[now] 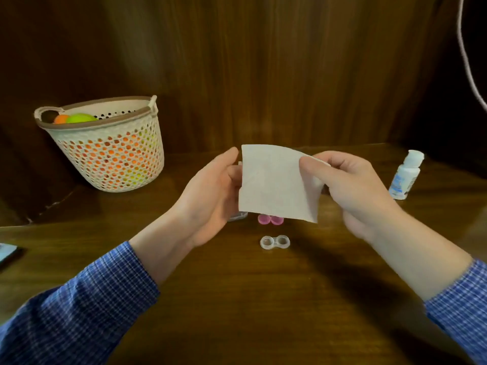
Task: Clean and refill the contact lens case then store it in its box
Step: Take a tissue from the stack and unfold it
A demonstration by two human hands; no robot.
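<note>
The perforated basket [110,151] stood far left, well clear of the work. The left hand [210,191] pinched the tissue [271,183] by its left edge, the right hand [350,185] by its upper right. Below them the lens case [274,242] lay uncapped on the table [237,299], pink caps [271,219] just behind; wiping seemingly hadn't begun. The solution bottle [404,177] waited far right, refilling and boxing ahead.

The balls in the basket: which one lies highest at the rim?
The green ball. It rises above the rim of the basket, while the orange ball beside it sits lower, further left.
</note>
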